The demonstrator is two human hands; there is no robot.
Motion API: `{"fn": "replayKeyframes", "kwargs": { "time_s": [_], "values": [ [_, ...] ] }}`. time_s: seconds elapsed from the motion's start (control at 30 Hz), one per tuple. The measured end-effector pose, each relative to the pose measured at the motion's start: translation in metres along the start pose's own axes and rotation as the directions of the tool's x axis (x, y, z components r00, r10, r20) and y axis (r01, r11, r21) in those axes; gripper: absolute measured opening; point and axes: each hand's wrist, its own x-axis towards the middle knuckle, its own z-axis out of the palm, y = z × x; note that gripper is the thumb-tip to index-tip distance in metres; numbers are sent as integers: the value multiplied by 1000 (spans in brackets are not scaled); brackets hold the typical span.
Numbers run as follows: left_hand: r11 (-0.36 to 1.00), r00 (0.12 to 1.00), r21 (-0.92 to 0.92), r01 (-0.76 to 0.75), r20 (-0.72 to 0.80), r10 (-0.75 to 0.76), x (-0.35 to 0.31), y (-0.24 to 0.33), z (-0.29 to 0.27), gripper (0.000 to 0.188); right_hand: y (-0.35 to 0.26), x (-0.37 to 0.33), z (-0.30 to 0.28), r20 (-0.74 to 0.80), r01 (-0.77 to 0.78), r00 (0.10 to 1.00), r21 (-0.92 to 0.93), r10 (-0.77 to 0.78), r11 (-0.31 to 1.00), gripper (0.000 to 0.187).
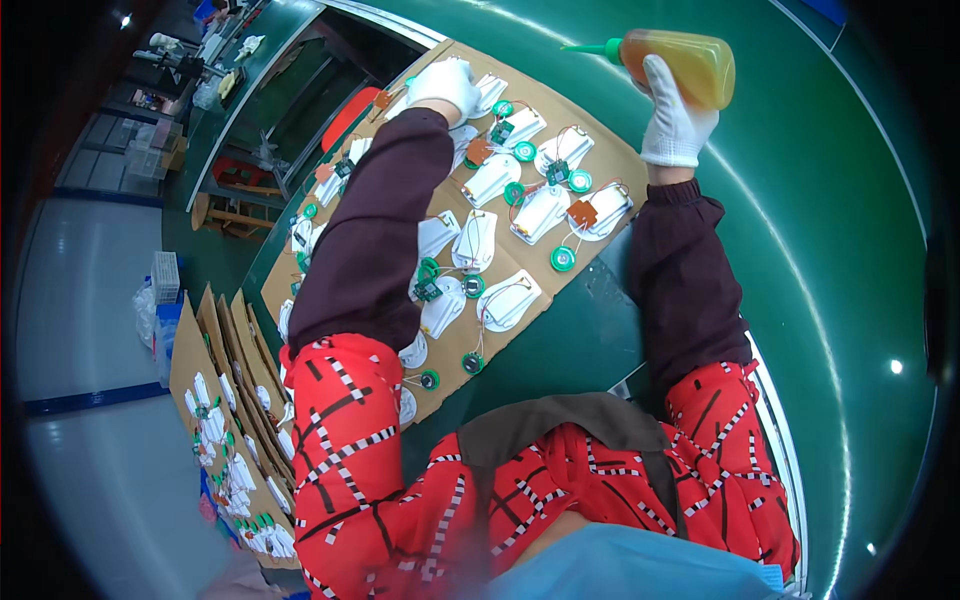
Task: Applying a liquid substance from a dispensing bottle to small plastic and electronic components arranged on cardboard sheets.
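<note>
A squeeze bottle [690, 65] of amber liquid is gripped in my gloved right hand [678, 130], raised past the right corner of a cardboard sheet [535, 275]. It lies on its side in the air, its thin green nozzle [592, 48] pointing left. At the sheet's far edge, my left hand [447, 84], also in a white glove, is curled down among white plastic housings [490, 178]; whatever its fingers hold is hidden beneath them. Wired to the housings are round green-rimmed speakers [563, 259], small green circuit boards [558, 172] and brown-orange pieces [582, 213].
The cardboard rests on a green table [800, 200]. To the lower left, several upright cardboard sheets [190, 350] carry similar parts. Beyond the far-left edge are a red stool [350, 118] and a wooden stool [235, 214]. Another green bench [262, 35] with equipment stands farther off.
</note>
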Motion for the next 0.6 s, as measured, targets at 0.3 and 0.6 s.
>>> {"fn": "replayKeyframes", "kwargs": {
  "time_s": [0.3,0.6],
  "values": [
    [977,995,215,-11,98,-11,15,16,12,24,1,2,1,59,5,998,-35,-3,999,38],
    [992,994,128,-16,110,2,5,6,11,25,1,31,27,292,39,957,-122,-2,992,35]
  ]
}}
